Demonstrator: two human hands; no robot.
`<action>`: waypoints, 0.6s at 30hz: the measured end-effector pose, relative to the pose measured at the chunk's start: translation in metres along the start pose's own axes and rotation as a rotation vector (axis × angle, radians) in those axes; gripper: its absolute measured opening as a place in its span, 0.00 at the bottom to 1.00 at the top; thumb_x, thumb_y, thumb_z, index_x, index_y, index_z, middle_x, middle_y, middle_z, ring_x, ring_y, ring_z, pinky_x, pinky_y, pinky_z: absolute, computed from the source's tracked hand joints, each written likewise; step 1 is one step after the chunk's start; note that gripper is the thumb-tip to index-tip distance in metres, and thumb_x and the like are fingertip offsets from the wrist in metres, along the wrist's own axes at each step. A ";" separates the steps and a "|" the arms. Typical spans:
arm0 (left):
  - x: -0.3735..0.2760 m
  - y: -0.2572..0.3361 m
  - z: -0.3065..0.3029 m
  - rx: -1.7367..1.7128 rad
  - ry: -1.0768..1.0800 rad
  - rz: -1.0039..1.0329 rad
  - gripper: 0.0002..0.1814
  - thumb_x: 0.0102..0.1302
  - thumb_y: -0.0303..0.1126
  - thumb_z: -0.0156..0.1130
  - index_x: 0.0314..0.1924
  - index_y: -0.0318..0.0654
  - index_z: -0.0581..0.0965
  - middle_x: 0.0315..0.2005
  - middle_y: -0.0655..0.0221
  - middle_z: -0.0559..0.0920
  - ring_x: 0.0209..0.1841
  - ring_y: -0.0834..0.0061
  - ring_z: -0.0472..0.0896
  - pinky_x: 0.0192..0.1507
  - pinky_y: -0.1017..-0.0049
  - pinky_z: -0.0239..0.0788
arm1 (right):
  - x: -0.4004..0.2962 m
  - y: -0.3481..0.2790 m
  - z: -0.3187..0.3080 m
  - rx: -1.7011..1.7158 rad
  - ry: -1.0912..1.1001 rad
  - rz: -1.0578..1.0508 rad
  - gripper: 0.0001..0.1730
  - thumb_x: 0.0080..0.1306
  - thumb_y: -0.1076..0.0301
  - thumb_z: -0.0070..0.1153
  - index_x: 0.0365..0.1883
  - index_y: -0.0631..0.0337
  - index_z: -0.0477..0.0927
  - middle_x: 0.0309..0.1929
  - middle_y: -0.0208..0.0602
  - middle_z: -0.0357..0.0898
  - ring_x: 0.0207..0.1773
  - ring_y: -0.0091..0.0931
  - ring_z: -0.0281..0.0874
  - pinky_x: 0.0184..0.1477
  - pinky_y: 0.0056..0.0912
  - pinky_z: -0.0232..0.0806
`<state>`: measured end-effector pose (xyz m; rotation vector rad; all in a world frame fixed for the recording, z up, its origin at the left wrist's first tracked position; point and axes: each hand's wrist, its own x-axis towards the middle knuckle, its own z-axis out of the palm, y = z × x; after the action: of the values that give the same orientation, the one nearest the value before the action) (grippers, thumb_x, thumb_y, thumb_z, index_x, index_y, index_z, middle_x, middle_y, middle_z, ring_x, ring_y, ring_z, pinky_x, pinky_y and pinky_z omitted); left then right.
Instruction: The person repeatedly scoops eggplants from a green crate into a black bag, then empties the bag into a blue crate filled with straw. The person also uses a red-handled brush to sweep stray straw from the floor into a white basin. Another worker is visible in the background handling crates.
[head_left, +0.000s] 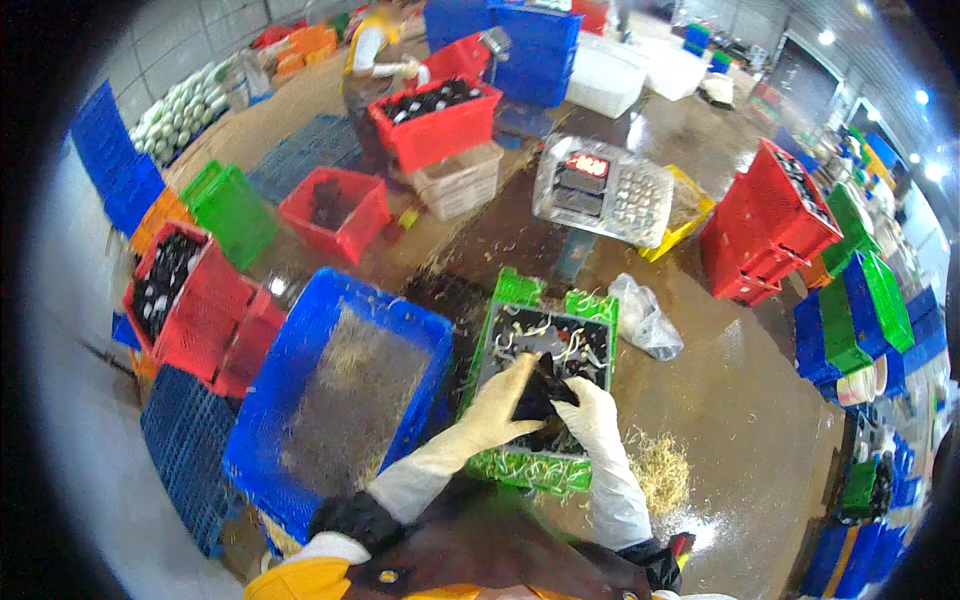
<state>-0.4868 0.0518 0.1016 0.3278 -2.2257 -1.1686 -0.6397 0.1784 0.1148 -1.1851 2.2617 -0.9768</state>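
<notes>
Both my hands wear cream rubber gloves. My left hand (491, 409) and my right hand (592, 412) hold a black plastic bag (534, 397) from either side. What the bag holds cannot be made out. It is just above a grey tray (487, 352) set in a green plastic crate (525, 469). White bean sprouts and dark pieces lie in the tray, and more sprouts cling to the crate's rim. Beyond the crate stands a digital scale head (600, 187), wrapped in clear plastic, with a lit red display.
To my left is a large blue tub (300, 330) of murky water. Red crates (199, 307) with black packs stand past it; another red stack (765, 225) is at right. A crumpled clear bag (645, 319) and a sprout pile (660, 472) lie on the wet floor. A co-worker (375, 56) stands behind.
</notes>
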 end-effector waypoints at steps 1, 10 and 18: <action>0.001 -0.015 0.012 0.122 -0.114 0.087 0.30 0.57 0.32 0.69 0.60 0.34 0.72 0.55 0.52 0.78 0.61 0.52 0.72 0.60 0.63 0.66 | -0.004 -0.003 -0.006 -0.074 0.007 -0.224 0.20 0.57 0.59 0.64 0.46 0.58 0.82 0.44 0.45 0.83 0.48 0.41 0.81 0.51 0.38 0.72; 0.006 -0.079 0.045 -0.497 -0.228 -0.242 0.09 0.68 0.30 0.58 0.47 0.38 0.79 0.45 0.66 0.79 0.46 0.71 0.76 0.50 0.73 0.68 | 0.015 -0.079 -0.046 -0.415 -0.362 -0.527 0.10 0.58 0.58 0.60 0.29 0.55 0.82 0.30 0.42 0.81 0.35 0.42 0.81 0.39 0.45 0.72; 0.026 -0.062 0.037 -0.458 -0.217 -0.700 0.14 0.73 0.42 0.55 0.44 0.40 0.80 0.30 0.67 0.83 0.32 0.76 0.79 0.38 0.73 0.71 | 0.026 -0.043 -0.048 -0.381 -0.269 -0.492 0.11 0.56 0.58 0.64 0.32 0.54 0.84 0.29 0.40 0.81 0.36 0.41 0.80 0.40 0.44 0.71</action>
<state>-0.5337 0.0283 0.0453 0.8582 -1.9747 -2.1165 -0.6611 0.1585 0.1780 -1.9713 2.0303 -0.4969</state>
